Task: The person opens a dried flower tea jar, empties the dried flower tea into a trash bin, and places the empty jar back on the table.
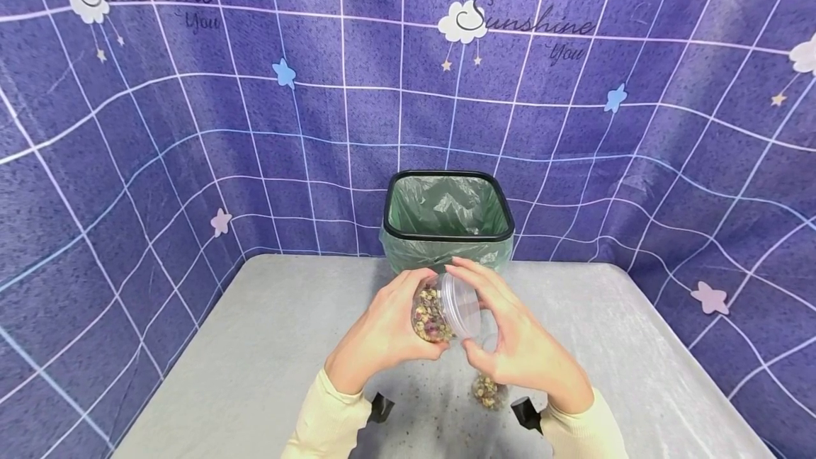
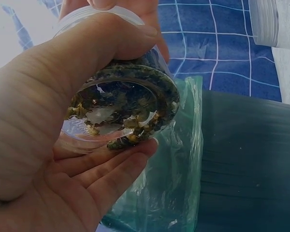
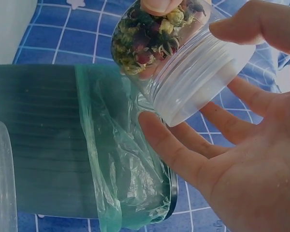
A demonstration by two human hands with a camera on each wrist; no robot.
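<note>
A clear plastic jar of dried flower buds is held tilted on its side in front of the bin. My left hand grips its body, with the thumb across it in the left wrist view and fingers beneath. A ribbed clear screw lid is on the jar's mouth, facing right. Around that lid, my right hand holds the rim between thumb and fingertips, palm apart from it. Yellowish and dark red buds show through the jar wall. Below the right hand stands another clear container with dried buds, partly hidden.
A bin with a black rim and green plastic liner stands at the table's back edge. Small crumbs lie scattered on the grey table. A purple gridded curtain surrounds the table's back and sides.
</note>
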